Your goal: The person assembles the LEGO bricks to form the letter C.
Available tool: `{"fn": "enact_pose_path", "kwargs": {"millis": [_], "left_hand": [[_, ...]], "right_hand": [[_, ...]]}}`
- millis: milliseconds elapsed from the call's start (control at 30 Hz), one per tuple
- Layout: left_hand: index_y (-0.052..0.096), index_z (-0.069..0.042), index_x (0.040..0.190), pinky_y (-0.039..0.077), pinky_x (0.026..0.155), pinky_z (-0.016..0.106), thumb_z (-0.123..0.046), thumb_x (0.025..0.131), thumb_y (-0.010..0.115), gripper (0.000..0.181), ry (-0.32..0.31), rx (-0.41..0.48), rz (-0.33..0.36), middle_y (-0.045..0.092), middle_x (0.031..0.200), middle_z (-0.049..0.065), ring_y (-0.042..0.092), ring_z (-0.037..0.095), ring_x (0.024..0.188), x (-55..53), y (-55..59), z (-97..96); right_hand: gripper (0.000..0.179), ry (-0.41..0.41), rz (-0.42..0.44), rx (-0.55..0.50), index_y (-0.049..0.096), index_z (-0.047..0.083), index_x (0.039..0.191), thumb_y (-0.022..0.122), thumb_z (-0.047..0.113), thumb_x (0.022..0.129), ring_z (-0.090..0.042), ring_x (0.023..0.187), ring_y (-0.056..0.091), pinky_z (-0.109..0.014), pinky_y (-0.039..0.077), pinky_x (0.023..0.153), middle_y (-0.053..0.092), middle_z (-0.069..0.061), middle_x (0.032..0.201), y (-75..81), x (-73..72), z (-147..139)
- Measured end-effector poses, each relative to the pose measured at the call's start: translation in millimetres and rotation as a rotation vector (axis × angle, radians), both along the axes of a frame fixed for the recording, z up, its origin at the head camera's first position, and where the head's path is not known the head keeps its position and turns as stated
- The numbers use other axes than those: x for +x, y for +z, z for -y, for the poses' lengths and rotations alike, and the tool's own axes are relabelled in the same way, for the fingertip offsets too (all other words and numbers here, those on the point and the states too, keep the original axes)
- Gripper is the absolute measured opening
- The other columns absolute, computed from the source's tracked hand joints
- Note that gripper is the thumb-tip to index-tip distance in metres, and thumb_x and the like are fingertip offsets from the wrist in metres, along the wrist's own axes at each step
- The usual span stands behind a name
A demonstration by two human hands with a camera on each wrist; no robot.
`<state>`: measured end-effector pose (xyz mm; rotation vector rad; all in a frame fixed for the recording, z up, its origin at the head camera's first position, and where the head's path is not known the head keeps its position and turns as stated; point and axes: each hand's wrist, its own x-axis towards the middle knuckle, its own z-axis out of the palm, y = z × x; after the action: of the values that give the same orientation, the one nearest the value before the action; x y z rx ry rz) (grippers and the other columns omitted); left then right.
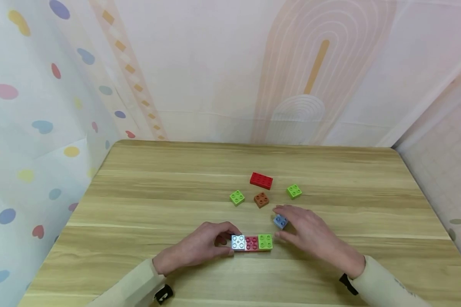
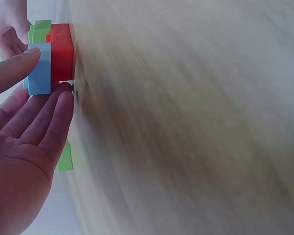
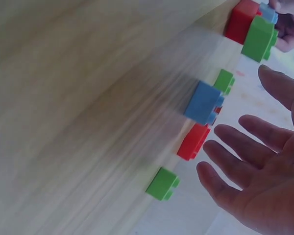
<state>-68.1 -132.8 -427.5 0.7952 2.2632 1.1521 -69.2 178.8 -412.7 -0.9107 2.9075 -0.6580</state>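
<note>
At the left end of a row of joined toy bricks, my left hand [image 1: 203, 245] pinches the light blue brick [image 1: 237, 242] between thumb and fingers. That brick and a green brick [image 1: 265, 241] are stacked on a long red brick [image 3: 241, 20], whose studs show between them. My right hand [image 1: 309, 230] is spread around a loose blue brick [image 1: 280, 221] to the right of the row. In the right wrist view the fingers of this hand stand apart from the blue brick [image 3: 204, 103], fairly straight, with nothing between them.
Behind the hands lie a green brick [image 1: 237, 198], a brown brick [image 1: 261, 199], a red brick [image 1: 261, 181] and another green brick [image 1: 294, 191]. All rest on the wooden table [image 1: 169, 183]. Patterned cloth [image 1: 211, 76] hangs along the table's back and sides.
</note>
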Motion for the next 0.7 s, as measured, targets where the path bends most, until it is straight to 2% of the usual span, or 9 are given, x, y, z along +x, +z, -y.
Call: {"fn": "enact_pose_path", "kwargs": {"millis": [233, 467, 700], "left_hand": [[0.067, -0.013, 0.125, 0.057, 0.087, 0.024, -0.010, 0.092, 0.079, 0.035, 0.013, -0.009, 0.000, 0.071, 0.116, 0.000, 0.067, 0.008, 0.100, -0.9, -0.7, -1.2], [0.067, -0.013, 0.127, 0.057, 0.088, 0.023, -0.010, 0.093, 0.079, 0.036, 0.016, 0.000, 0.001, 0.072, 0.118, 0.001, 0.067, 0.008, 0.102, -1.7, -1.6, -2.9], [0.067, -0.013, 0.127, 0.056, 0.089, 0.024, -0.011, 0.093, 0.079, 0.036, 0.024, 0.017, 0.015, 0.072, 0.119, 0.001, 0.068, 0.009, 0.104, -0.7, -2.0, -2.4]], "right_hand": [[0.056, -0.014, -0.014, 0.048, 0.065, 0.003, 0.134, 0.084, 0.030, 0.088, -0.034, 0.113, 0.068, -0.051, 0.058, 0.094, 0.069, -0.018, 0.129, -4.0, -8.3, -4.4], [0.045, -0.029, 0.011, 0.084, 0.071, 0.004, 0.126, 0.084, 0.023, 0.088, -0.024, 0.099, 0.071, -0.041, 0.061, 0.082, 0.074, -0.014, 0.116, -6.9, -9.6, -4.3], [0.045, -0.063, 0.061, 0.031, 0.067, 0.001, 0.131, 0.081, 0.012, 0.090, -0.027, 0.105, 0.071, -0.041, 0.061, 0.086, 0.072, -0.015, 0.120, -3.7, -7.3, -2.5]]}}
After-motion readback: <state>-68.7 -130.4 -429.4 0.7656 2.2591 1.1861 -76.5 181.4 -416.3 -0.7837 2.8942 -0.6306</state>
